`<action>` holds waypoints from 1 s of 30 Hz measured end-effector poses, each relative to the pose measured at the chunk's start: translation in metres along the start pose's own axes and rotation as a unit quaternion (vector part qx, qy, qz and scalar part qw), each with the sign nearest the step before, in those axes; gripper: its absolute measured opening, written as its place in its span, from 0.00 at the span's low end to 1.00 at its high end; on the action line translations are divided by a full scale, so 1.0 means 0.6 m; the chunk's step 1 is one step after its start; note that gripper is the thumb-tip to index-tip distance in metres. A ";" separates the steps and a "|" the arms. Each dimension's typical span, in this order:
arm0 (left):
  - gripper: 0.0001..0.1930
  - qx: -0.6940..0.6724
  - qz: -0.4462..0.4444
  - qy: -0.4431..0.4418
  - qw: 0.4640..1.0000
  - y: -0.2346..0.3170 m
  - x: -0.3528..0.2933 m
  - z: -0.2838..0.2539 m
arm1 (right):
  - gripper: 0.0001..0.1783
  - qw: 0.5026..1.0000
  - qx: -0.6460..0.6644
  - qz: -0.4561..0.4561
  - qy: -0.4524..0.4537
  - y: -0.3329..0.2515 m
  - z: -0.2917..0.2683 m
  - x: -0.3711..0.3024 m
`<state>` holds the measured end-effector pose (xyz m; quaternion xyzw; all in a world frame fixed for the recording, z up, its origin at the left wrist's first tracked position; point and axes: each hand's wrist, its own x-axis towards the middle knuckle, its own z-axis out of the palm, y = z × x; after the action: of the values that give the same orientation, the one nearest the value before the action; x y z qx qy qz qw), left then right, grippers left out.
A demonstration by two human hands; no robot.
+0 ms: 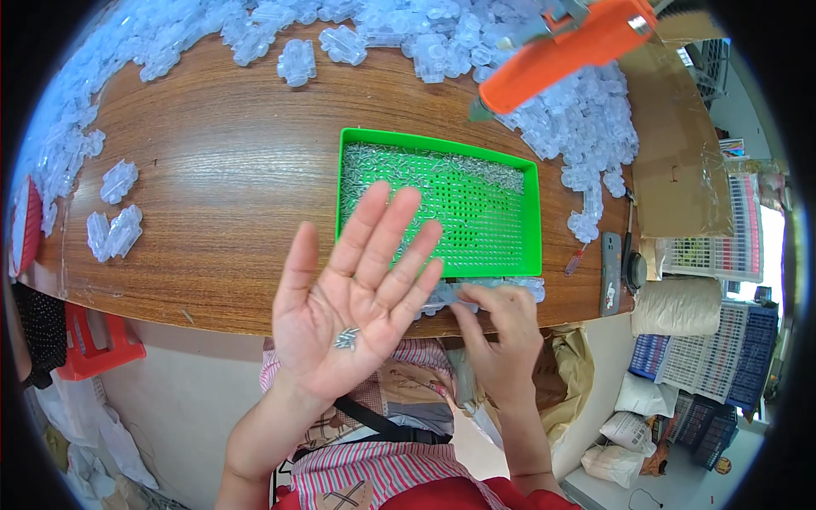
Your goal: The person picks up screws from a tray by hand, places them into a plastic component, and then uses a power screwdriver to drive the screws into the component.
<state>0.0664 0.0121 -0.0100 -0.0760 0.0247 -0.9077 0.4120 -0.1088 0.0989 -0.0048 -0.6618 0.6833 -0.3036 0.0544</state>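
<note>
My left hand (353, 297) is held palm up with its fingers stretched and spread. A small heap of silver screws (346, 339) lies loose on that palm. Behind its fingertips is a green tray (538, 229), with many more screws (493, 172) piled along its far side and scattered over its perforated bottom. My right hand (503, 336) is bent at the tray's near edge, thumb and index finger close together in a pinch. Whatever is between those fingertips is too small to make out. Under them lies a row of clear plastic parts (529, 289) along the table edge.
Clear plastic pieces (561, 119) are heaped along the back and right of the wooden table (212, 170). An orange electric screwdriver (569, 59) hangs over the far right. A phone (610, 274) lies at the right edge, near a cardboard box (680, 144). A red stool (102, 344) stands lower left.
</note>
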 end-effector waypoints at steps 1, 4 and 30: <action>0.29 -0.002 -0.001 0.014 1.000 -0.004 0.001 0.000 | 0.13 1.000 0.015 0.006 0.019 -0.007 -0.005 0.002; 0.30 -0.030 -0.023 0.075 0.996 -0.027 0.011 -0.005 | 0.12 0.998 0.039 -0.025 0.045 -0.028 -0.030 0.015; 0.32 -0.111 -0.086 0.106 0.984 -0.064 0.010 -0.013 | 0.12 0.987 0.005 -0.129 -0.098 -0.061 -0.026 0.025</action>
<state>0.0329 0.0328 -0.0131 -0.0260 0.1621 -0.9343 0.3164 -0.0859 0.0926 0.0309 -0.7707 0.5820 -0.2450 0.0851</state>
